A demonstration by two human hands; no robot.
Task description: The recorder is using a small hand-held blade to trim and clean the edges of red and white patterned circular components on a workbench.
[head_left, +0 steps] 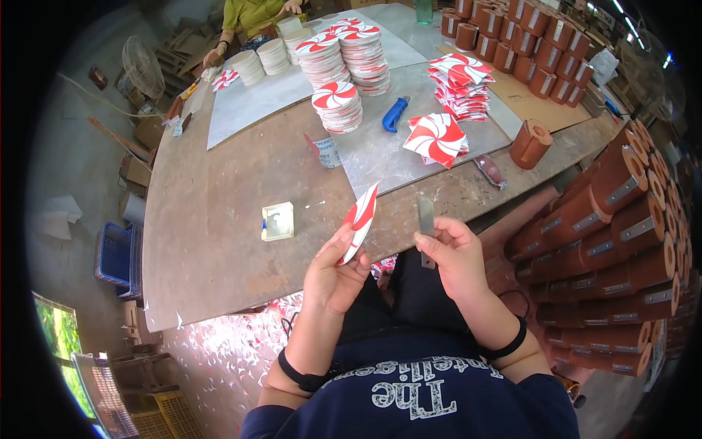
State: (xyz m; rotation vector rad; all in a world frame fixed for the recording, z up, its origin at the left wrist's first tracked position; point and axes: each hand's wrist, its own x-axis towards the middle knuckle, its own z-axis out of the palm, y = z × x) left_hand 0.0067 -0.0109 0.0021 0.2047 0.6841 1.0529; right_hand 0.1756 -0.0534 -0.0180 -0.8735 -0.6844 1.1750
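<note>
My left hand (335,273) grips a thin disc (361,222) with a red and white swirl, tilted so it shows nearly edge-on. Pinched between thumb and fingers of my right hand (455,256) is a flat metal blade (425,217), held upright. The disc and blade are apart, both above the table's near edge. Beyond them lies a pile of swirl pieces (436,139) with untrimmed pointed edges, and a taller untrimmed stack (462,84) stands behind it. Trimmed round discs form a short stack (337,107) and taller ones (364,58) farther back.
A small white box (278,221), a blue-handled cutter (395,115) and a brown roll (531,144) rest on the wooden table (219,241). More brown rolls (599,219) are piled at right. Another person (256,18) works at the far side. White and red scraps (219,358) litter the floor.
</note>
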